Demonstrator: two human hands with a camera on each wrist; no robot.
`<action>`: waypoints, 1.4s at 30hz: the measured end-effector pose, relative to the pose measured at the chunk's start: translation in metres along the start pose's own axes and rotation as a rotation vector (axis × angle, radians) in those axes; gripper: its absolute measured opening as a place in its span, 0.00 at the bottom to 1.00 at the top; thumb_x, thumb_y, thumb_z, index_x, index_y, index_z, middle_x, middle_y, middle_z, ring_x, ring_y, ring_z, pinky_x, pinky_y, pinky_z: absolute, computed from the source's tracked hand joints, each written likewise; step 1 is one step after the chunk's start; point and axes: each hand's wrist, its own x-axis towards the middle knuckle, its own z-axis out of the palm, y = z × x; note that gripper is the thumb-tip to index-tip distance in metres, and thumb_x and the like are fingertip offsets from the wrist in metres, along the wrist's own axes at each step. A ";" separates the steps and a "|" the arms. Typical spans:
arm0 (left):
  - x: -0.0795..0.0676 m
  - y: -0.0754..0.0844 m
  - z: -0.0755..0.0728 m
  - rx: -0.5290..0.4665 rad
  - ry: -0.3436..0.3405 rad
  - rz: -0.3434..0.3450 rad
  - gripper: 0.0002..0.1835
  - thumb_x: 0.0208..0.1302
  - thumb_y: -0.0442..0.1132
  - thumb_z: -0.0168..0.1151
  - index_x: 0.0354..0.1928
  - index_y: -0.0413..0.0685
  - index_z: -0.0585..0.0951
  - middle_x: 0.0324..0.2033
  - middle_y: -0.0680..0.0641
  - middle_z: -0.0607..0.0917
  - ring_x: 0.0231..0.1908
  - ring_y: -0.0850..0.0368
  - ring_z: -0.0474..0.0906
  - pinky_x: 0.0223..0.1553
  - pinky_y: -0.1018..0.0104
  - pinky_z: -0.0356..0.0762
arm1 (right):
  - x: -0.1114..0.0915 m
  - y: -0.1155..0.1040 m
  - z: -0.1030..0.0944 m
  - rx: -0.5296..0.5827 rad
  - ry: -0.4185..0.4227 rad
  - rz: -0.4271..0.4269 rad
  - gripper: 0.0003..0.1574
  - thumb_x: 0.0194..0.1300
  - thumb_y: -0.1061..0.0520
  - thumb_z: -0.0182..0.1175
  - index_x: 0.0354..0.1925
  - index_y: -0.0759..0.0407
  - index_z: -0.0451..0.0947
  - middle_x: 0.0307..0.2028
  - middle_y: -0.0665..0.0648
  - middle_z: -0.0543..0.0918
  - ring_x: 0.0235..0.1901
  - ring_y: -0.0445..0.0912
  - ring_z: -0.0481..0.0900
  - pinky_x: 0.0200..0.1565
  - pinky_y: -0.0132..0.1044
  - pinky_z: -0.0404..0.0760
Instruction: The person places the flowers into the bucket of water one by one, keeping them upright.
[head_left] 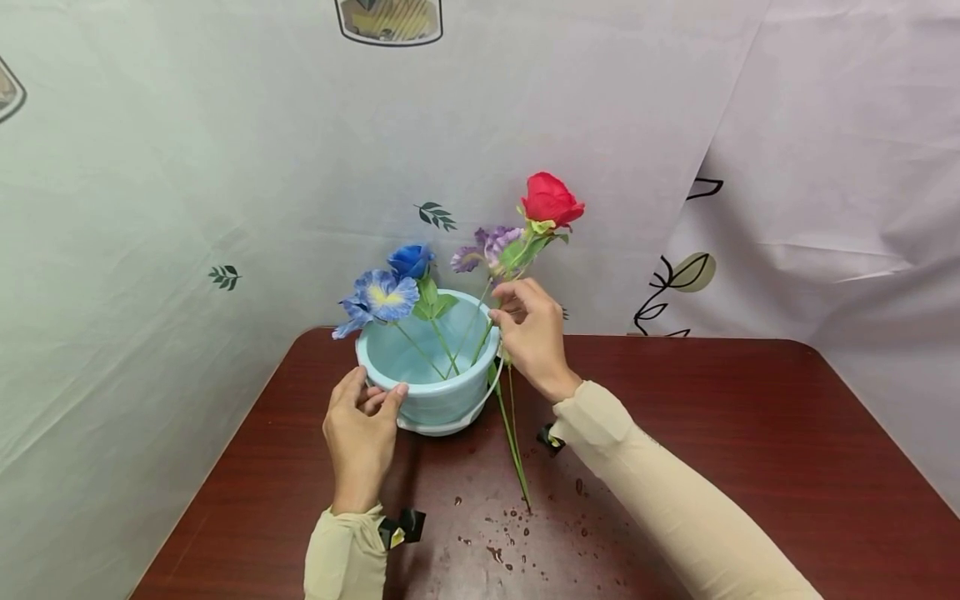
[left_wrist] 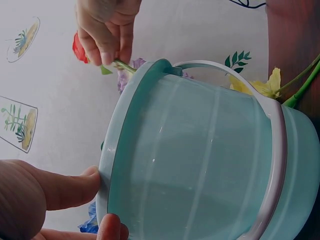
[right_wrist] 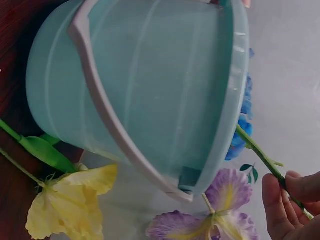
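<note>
A light blue bucket stands on the table, its pale handle hanging down the near side. My left hand holds the bucket's rim at the front left, thumb and fingers against it. Over the right side of the rim, my right hand pinches the green stem of a red rose, whose lower end is inside the bucket. A blue rose, a blue iris and a purple iris lean in the bucket.
Beside the bucket on the right lies a yellow flower, with green stems reaching toward the table's front. Water drops dot the dark red table. A printed cloth hangs behind.
</note>
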 end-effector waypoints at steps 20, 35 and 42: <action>0.000 -0.001 0.000 0.015 0.001 0.007 0.32 0.56 0.30 0.70 0.62 0.29 0.71 0.58 0.37 0.73 0.43 0.48 0.81 0.38 0.92 0.72 | -0.006 0.010 0.005 -0.073 -0.175 0.049 0.11 0.59 0.73 0.62 0.36 0.63 0.86 0.34 0.61 0.84 0.30 0.46 0.82 0.33 0.34 0.84; 0.000 -0.001 -0.001 0.011 -0.001 0.013 0.32 0.56 0.30 0.70 0.62 0.29 0.71 0.58 0.38 0.73 0.43 0.48 0.81 0.38 0.91 0.72 | -0.009 0.012 0.007 -0.121 -0.232 0.029 0.11 0.60 0.71 0.63 0.37 0.60 0.87 0.33 0.57 0.85 0.29 0.44 0.80 0.30 0.33 0.81; 0.000 -0.002 -0.001 0.012 -0.001 0.012 0.32 0.56 0.30 0.70 0.62 0.29 0.71 0.59 0.38 0.73 0.43 0.48 0.81 0.38 0.91 0.72 | -0.010 0.011 0.009 -0.150 -0.256 0.009 0.09 0.60 0.70 0.63 0.36 0.61 0.87 0.33 0.55 0.86 0.29 0.44 0.80 0.30 0.32 0.81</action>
